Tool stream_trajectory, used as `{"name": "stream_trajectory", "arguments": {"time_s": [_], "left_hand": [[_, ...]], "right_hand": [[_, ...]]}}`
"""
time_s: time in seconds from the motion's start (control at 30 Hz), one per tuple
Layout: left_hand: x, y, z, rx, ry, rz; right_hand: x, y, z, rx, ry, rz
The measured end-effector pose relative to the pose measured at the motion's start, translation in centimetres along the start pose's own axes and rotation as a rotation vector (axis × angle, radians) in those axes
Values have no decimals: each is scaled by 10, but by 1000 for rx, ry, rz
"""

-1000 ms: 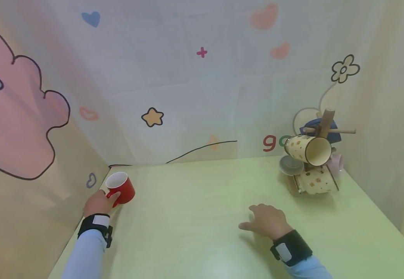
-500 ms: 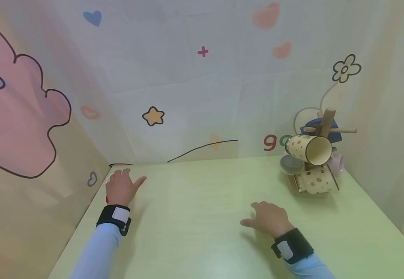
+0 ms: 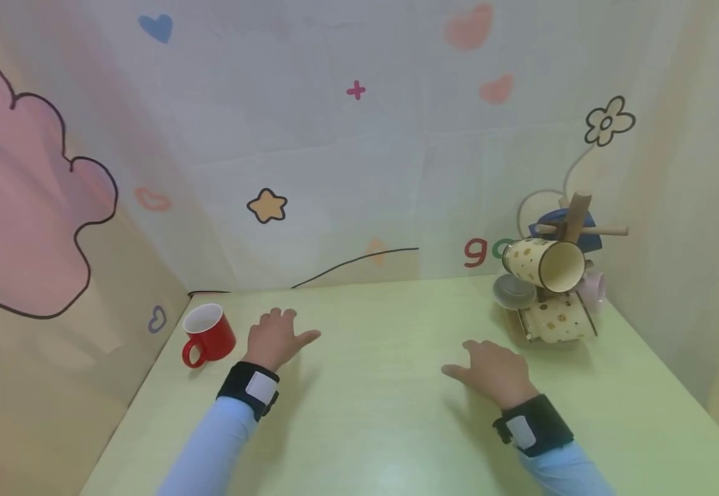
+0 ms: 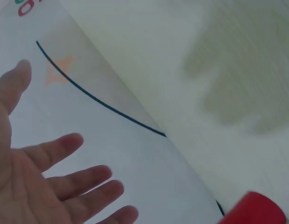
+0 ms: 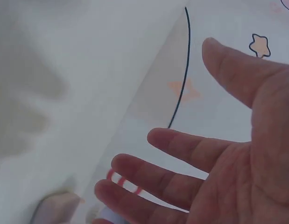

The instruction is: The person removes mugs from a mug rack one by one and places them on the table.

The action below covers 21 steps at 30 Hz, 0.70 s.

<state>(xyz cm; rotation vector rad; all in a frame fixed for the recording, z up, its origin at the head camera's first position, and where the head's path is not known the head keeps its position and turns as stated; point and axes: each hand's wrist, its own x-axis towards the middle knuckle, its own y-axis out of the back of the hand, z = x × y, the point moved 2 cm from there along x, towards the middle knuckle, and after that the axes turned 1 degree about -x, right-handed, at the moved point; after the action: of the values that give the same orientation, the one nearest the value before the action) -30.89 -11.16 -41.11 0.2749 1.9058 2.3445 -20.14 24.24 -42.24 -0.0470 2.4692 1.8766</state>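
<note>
A pale curtain [image 3: 359, 145] hangs behind a light table [image 3: 359, 386]. At the table's far right stands a wooden rack [image 3: 578, 217] with two spotted cream mugs [image 3: 523, 263], a grey cup [image 3: 514, 292], a pink cup [image 3: 593, 289] and something blue [image 3: 591, 238] (partly hidden, so its shape is hard to tell). Light-blue sleeves [image 3: 213, 444] end in black wristbands [image 3: 544, 418]. The left hand [image 3: 274, 339] is above the table, its fingers [image 4: 81, 179] spread apart, thumb stretched inward. The right hand [image 3: 495, 372], well apart from it, likewise has its fingers separated and thumb out. The red mug [image 3: 215, 341] stands upright at the table's left, near the left hand but apart from it, its handle [image 3: 186, 355] facing the person.
</note>
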Motion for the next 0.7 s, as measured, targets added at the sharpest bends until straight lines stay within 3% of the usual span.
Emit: {"name": "stream_trajectory", "arguments": {"time_s": [0.17,0.27,0.57,0.7], "left_hand": [[-5,-16,16,7,-49,-150],[-9,-21,24,-1,-75,-207],[-18,-23,38,-17,-104,-225],[-17,-27,39,-19,-112,-226]], "right_hand": [[0,27,9,14,-11,44],[0,46,14,20,-31,88],[-3,107,19,-58,-22,237],[-2,132,24,-71,-67,270]]}}
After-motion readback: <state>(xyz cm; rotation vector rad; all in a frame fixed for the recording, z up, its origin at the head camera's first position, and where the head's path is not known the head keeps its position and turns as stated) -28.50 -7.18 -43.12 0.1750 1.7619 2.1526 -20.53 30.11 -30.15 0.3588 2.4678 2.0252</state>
